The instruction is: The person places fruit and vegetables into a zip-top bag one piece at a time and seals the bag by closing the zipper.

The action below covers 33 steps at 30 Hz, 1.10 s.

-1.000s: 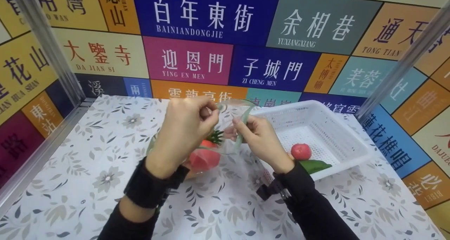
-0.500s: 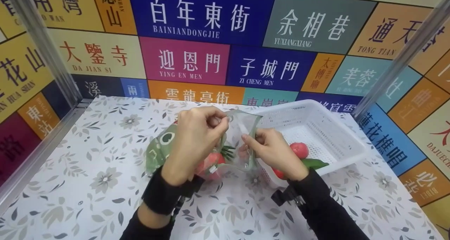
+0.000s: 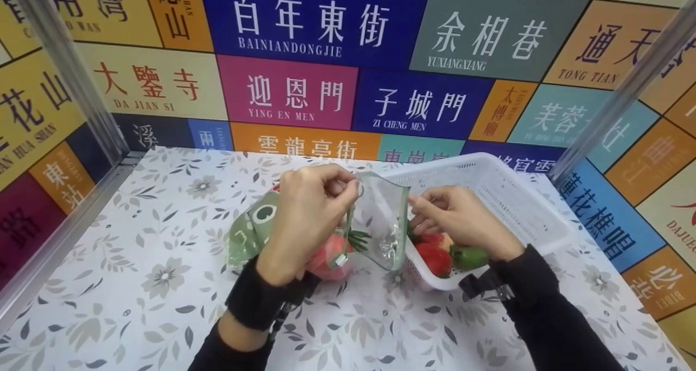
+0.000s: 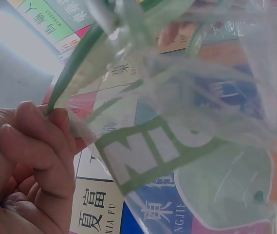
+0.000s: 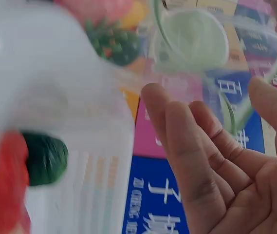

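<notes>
My left hand (image 3: 310,213) pinches the rim of a clear plastic bag (image 3: 247,235) with green print and green edging, its mouth facing right. The left wrist view shows the curled fingers (image 4: 36,141) on that green edge. Inside or behind the bag lies a pink-red item (image 3: 329,257) with spiky green leaves (image 3: 358,240); which of the two is unclear. My right hand (image 3: 465,216) hovers just right of the bag's mouth, above the basket's left part. Its fingers (image 5: 192,161) are loosely spread with nothing between them, close to the green rim; whether they touch it is unclear.
A white perforated plastic basket (image 3: 544,218) stands at the right. It holds a red item (image 3: 435,259) and a green item (image 3: 470,258) near its front corner, among others partly hidden by my right hand. Walls with printed signs (image 3: 288,93) enclose the flowered tabletop (image 3: 163,273).
My right hand has let go of the bag's rim and moved right, over the basket. My left hand keeps its pinch and has shifted slightly right and down. The bag's mouth has widened.
</notes>
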Each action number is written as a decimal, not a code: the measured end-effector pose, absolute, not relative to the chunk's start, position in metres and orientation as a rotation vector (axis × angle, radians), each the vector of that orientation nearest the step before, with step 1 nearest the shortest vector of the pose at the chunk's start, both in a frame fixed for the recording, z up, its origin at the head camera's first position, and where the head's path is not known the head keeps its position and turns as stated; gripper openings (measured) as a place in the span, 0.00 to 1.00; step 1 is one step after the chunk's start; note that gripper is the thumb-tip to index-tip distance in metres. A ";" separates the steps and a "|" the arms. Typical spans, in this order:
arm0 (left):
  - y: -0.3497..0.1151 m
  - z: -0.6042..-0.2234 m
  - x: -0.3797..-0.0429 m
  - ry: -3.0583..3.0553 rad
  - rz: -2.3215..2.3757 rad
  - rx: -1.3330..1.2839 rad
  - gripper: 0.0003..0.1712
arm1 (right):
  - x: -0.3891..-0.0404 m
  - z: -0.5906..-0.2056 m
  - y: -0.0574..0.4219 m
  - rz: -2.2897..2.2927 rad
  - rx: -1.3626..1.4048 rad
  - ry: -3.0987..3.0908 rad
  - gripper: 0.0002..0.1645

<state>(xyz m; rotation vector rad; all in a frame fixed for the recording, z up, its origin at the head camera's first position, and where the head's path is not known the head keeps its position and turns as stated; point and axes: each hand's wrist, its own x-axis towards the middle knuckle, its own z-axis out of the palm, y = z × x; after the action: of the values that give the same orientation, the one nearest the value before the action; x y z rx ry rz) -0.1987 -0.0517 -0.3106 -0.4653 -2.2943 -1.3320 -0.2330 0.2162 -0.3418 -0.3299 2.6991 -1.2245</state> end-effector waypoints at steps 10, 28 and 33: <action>-0.054 -0.311 -0.198 -2.302 -1.355 -0.478 0.05 | -0.266 -0.336 0.285 -0.465 -0.298 2.902 0.24; -0.060 -0.309 -0.199 -2.317 -1.307 -0.495 0.06 | -0.271 -0.352 0.266 0.075 -0.247 2.599 0.22; -0.061 -0.307 -0.198 -2.325 -1.309 -0.503 0.06 | -0.272 -0.355 0.250 0.216 -0.300 2.619 0.17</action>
<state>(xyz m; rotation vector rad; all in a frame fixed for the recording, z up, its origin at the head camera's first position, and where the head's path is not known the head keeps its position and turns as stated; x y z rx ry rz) -0.1983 -0.0610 -0.3072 -0.5034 -2.3255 -1.3085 -0.2721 0.2504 -0.3549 -0.2995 2.6192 0.2157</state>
